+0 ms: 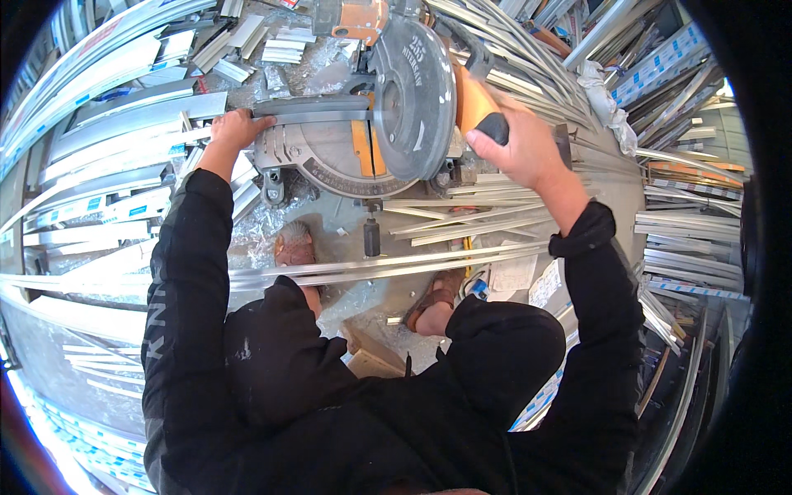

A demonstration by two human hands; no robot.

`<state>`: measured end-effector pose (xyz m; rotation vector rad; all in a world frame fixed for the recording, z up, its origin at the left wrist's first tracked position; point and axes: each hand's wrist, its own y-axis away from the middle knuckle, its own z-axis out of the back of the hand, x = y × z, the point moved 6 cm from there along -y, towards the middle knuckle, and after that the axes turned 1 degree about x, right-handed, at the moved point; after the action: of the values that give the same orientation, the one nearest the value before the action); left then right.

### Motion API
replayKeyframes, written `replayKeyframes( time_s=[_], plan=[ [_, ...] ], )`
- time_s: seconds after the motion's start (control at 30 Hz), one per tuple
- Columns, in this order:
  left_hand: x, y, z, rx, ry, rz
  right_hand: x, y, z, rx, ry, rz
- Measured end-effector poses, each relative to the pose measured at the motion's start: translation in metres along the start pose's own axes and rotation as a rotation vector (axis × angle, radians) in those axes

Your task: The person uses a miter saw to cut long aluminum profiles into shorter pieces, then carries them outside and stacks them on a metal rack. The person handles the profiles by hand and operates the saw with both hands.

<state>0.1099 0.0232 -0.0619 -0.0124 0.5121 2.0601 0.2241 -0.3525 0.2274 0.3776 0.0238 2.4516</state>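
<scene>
A mitre saw with a round metal turntable (330, 157) stands on the floor in front of me. My right hand (524, 140) is wrapped round its orange and black handle (480, 107). The blade guard (412, 99) is lowered over the turntable, beside the yellow slot insert (361, 144); it hides the blade and most of the cut line. My left hand (238, 132) grips a grey aluminium profile (318, 117) at the saw's left end, thumb pointing toward the blade. The profile lies along the fence, and its right end runs in by the guard.
Long aluminium profiles (371, 266) cross just in front of my lap, above my sandalled feet. Stacked profiles (107, 157) fill the left side, with short offcuts (285, 45) behind the saw. More profiles (689, 239) lie at right. A cardboard piece (370, 351) sits between my legs.
</scene>
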Motion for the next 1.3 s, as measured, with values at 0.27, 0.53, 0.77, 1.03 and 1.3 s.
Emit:
replayKeyframes(
  time_s=[0.27,0.53,0.77,1.03,1.3],
  plan=[
    [0.003,-0.003,-0.003,0.04,0.032,0.055,0.005,0.026,-0.035,-0.149,0.048,0.076],
    [0.002,-0.005,-0.005,0.055,0.023,0.056,-0.009,0.037,-0.061,-0.128,0.095,-0.022],
    [0.002,-0.005,-0.005,0.049,0.022,0.051,-0.006,0.039,-0.063,-0.115,0.094,-0.031],
    [0.004,-0.007,-0.006,0.042,0.008,0.042,-0.012,0.041,-0.071,-0.044,0.126,-0.087],
    [0.002,-0.006,-0.005,0.045,0.008,0.045,-0.005,0.044,-0.072,-0.132,0.103,-0.038]
  ],
)
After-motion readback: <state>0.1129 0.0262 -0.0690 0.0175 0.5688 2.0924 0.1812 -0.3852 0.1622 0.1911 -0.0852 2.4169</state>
